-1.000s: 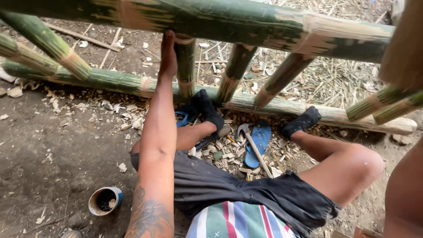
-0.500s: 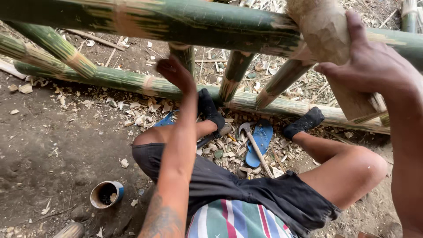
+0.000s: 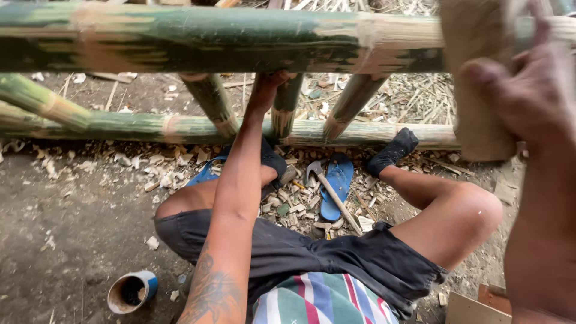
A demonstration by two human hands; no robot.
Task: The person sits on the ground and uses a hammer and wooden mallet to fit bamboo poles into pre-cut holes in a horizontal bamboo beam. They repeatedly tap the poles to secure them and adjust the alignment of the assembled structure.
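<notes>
My left hand [image 3: 268, 90] reaches up beneath the thick green bamboo pole [image 3: 210, 37] that runs across the top of the view, fingers curled against its underside next to a short upright bamboo rung [image 3: 287, 107]; whether the fingers close fully around anything I cannot tell. My right hand [image 3: 531, 96] is raised at the right edge, blurred, wrapped around a blocky wooden mallet [image 3: 477, 78] that stands in front of the top pole. Three short rungs join the top pole to a lower bamboo pole [image 3: 150, 127] lying on the ground. I sit on the dirt with my knees spread, wearing dark shorts [image 3: 312, 255] and black socks, feet near the lower pole. Between my legs lie a blue sandal [image 3: 336, 183] and a hatchet [image 3: 327, 189] with a wooden handle across it, among bamboo chips. A small blue-rimmed cup [image 3: 132, 292] sits on the ground by my left hip.
</notes>
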